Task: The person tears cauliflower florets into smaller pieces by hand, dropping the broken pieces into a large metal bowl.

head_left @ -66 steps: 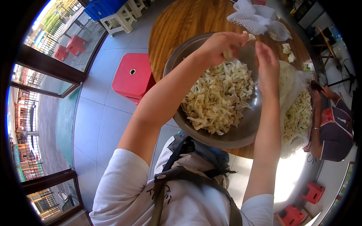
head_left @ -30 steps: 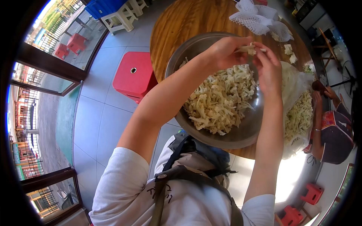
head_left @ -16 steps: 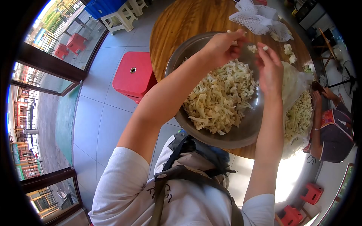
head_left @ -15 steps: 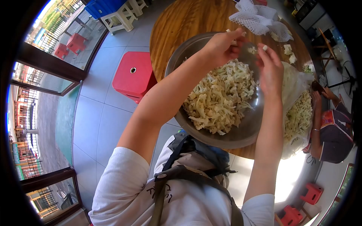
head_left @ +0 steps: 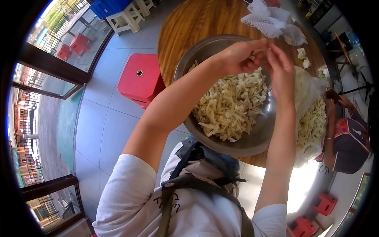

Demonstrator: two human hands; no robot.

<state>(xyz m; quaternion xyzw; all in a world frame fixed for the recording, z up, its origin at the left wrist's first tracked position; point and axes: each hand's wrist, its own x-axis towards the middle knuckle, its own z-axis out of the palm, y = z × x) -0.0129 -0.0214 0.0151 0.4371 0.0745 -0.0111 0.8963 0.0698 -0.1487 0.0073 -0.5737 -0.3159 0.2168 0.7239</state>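
Note:
My left hand [head_left: 242, 57] is closed around pale cauliflower pieces [head_left: 252, 57] above the far rim of a wide metal bowl [head_left: 258, 148]. Against it, my right hand [head_left: 282, 73] has its thumb and fingers pinched at the same spot; what lies between these fingertips is mostly hidden. Below both hands, a heap of small cut cauliflower florets [head_left: 227, 106] fills the middle of the bowl. The bowl rests at the near edge of a round wooden table [head_left: 189, 19].
White foam netting [head_left: 268, 19] and loose cauliflower chunks [head_left: 301, 53] lie beyond the bowl. A plastic bag of cauliflower [head_left: 312, 122] stands to its right. Another person [head_left: 347, 138] works at the far right. A red stool [head_left: 140, 79] is on the left.
My hands have come together, the right moving up and left until the fingertips meet. The small floret between them no longer shows. The other person has shifted slightly.

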